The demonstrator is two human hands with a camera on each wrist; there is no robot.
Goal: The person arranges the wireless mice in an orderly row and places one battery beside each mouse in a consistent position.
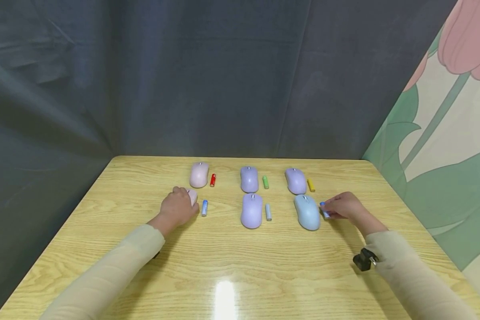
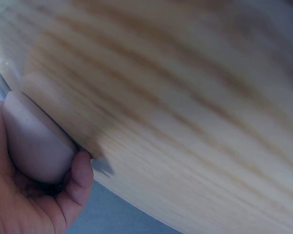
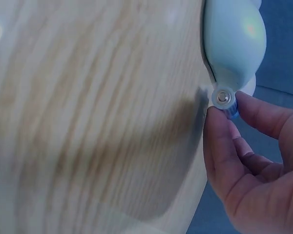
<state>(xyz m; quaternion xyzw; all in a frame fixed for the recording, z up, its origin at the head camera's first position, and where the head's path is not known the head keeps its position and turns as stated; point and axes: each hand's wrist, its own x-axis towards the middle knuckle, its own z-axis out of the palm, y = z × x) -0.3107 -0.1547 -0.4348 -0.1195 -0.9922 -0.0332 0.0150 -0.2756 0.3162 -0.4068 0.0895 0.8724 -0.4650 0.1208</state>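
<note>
My left hand (image 1: pixel 178 207) is curled over a pale pink computer mouse (image 1: pixel 193 197) at the left of the table; in the left wrist view the thumb and fingers grip the sides of that mouse (image 2: pixel 36 139). A blue-and-white battery (image 1: pixel 204 208) lies just right of it. On the right, my right hand (image 1: pixel 344 206) pinches another blue battery (image 1: pixel 325 210) between thumb and finger. The right wrist view shows that battery's (image 3: pixel 223 98) end, close to the light blue mouse (image 3: pixel 234 39). From the head view, this mouse (image 1: pixel 307 212) is left of the hand.
A pink mouse (image 1: pixel 199 174) with a red battery (image 1: pixel 213 180) stands behind my left hand. Purple mice (image 1: pixel 249 179) (image 1: pixel 295 181) have a green battery (image 1: pixel 266 182) and a yellow battery (image 1: pixel 311 185) beside them. A lilac mouse (image 1: pixel 251 211) and a pale battery (image 1: pixel 268 212) lie mid-table.
</note>
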